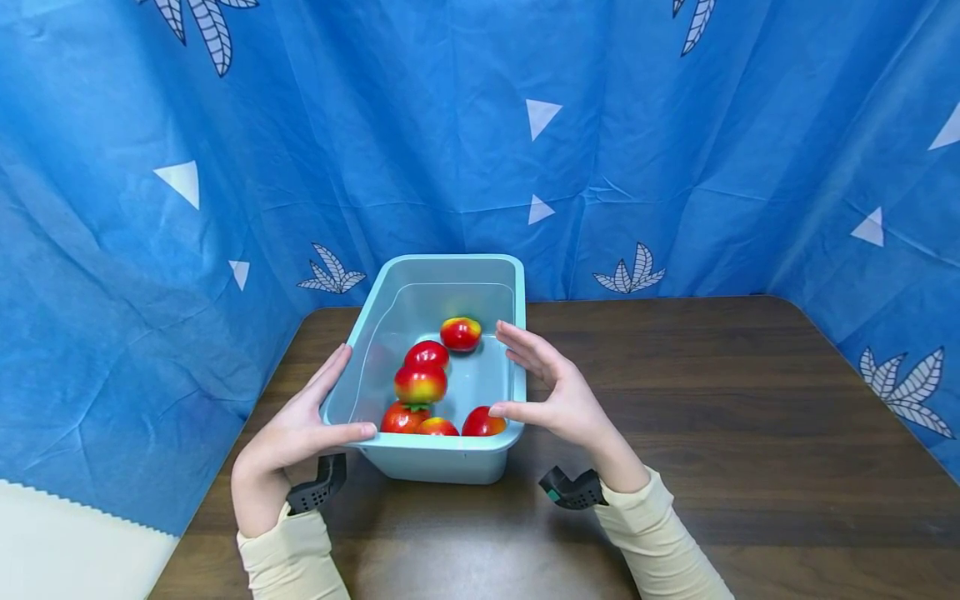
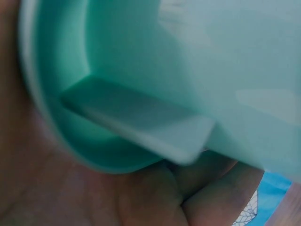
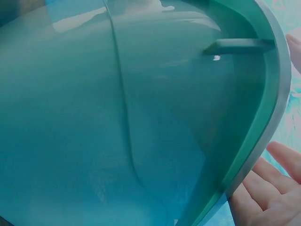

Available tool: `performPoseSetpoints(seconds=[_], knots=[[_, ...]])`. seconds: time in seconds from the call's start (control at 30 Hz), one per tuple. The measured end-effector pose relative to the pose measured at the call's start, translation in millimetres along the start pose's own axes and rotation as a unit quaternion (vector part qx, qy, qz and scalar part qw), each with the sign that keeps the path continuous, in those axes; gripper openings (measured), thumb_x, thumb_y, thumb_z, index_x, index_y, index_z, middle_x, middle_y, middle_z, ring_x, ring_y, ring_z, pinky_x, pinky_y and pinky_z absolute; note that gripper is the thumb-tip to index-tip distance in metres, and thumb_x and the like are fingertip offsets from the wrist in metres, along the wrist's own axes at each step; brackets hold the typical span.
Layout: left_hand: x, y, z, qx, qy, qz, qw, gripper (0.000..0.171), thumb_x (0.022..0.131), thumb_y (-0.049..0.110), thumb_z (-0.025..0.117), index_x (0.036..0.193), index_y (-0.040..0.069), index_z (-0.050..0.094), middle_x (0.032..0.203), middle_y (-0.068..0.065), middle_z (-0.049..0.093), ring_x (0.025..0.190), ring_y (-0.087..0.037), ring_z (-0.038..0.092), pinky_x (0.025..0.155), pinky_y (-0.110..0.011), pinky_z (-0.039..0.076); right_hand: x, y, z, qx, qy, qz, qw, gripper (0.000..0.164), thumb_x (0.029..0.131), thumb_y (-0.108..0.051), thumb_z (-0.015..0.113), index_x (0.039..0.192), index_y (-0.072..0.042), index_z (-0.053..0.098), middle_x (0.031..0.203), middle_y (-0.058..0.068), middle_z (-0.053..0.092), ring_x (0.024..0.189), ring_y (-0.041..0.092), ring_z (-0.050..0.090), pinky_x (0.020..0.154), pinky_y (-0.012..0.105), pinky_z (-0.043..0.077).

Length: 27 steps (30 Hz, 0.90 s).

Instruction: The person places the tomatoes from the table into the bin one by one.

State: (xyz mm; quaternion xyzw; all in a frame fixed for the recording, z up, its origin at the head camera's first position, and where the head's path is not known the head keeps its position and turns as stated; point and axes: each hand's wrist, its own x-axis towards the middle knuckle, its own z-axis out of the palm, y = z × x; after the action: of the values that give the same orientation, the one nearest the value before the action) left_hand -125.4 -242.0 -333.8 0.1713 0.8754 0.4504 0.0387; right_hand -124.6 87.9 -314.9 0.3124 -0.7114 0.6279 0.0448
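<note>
A light blue plastic bin (image 1: 442,458) stands at the left of the table, holding several red and red-yellow fruits (image 1: 422,383). One, near the front left, looks like a tomato (image 1: 401,419) with a green leafy top. My left hand (image 1: 296,429) grips the bin's left front corner, thumb over the front rim and fingers along the left side; the left wrist view shows fingers (image 2: 211,183) below the rim. At the right rim my right hand (image 1: 558,392) is spread, its fingers straight and its thumb over the front right corner. In the right wrist view its fingers (image 3: 268,183) lie outside the rim.
The dark brown wooden table (image 1: 712,417) stretches to the right of the bin. A blue curtain (image 1: 450,150) with white triangles and leaves hangs behind and at both sides. A white surface (image 1: 67,542) shows at the lower left.
</note>
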Motion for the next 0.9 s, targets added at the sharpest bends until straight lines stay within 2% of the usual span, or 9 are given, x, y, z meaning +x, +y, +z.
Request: performPoseSetpoints(seconds=[0.3,0.53,0.67,0.8,0.9], knots=[[-1.1,0.4,0.2,-0.008,0.002,-0.008,0.9999,0.096,0.071,0.027,0.073,0.144,0.024,0.010,0.148,-0.002,0.004,0.125,-0.036,0.018,0.081,-0.051,0.044,-0.5,-1.0,-0.6,-0.009,-0.012,0.004,1.000,0.072,0.073,-0.001,0.070,0.135,-0.002,0.034,0.138,0.008,0.036,0.123,0.024,0.036,0.095,0.047,0.033],[-1.8,2.1,2.9,-0.008,0.002,-0.013,0.9999,0.098,0.070,0.029,0.075,0.144,0.024,0.011,0.148,-0.001,0.002,0.126,-0.036,0.015,0.079,-0.048,0.046,-6.8,0.8,-3.9,0.005,0.007,0.019,1.000,0.061,0.078,0.002,0.064,0.133,0.000,0.036,0.135,0.012,0.039,0.121,0.023,0.039,0.092,0.045,0.037],[-4.1,4.4,4.2,0.001,0.015,-0.016,0.9998,0.099,0.069,0.030,0.075,0.144,0.023,0.011,0.148,0.002,0.000,0.127,-0.035,0.014,0.081,-0.050,0.044,-9.3,2.3,-6.1,0.000,0.014,0.023,1.000,0.057,0.080,0.002,0.062,0.132,0.000,0.037,0.134,0.012,0.040,0.121,0.026,0.040,0.092,0.042,0.038],[-8.4,13.0,6.1,0.022,0.036,-0.015,0.9990,0.099,0.069,0.032,0.075,0.144,0.024,0.011,0.148,0.007,-0.001,0.129,-0.034,0.013,0.085,-0.056,0.038,-11.2,1.7,-8.4,-0.032,0.017,0.036,0.999,0.058,0.080,-0.001,0.063,0.132,-0.002,0.037,0.135,0.011,0.039,0.121,0.029,0.039,0.093,0.043,0.037],[-11.1,25.2,9.0,0.051,0.051,-0.008,0.9974,0.095,0.070,0.034,0.075,0.143,0.027,0.014,0.148,0.008,0.002,0.132,-0.030,0.007,0.093,-0.062,0.024,-12.5,-0.6,-11.1,-0.063,0.016,0.056,0.996,0.061,0.079,-0.005,0.065,0.133,-0.006,0.037,0.136,0.009,0.039,0.120,0.028,0.040,0.090,0.045,0.039]])
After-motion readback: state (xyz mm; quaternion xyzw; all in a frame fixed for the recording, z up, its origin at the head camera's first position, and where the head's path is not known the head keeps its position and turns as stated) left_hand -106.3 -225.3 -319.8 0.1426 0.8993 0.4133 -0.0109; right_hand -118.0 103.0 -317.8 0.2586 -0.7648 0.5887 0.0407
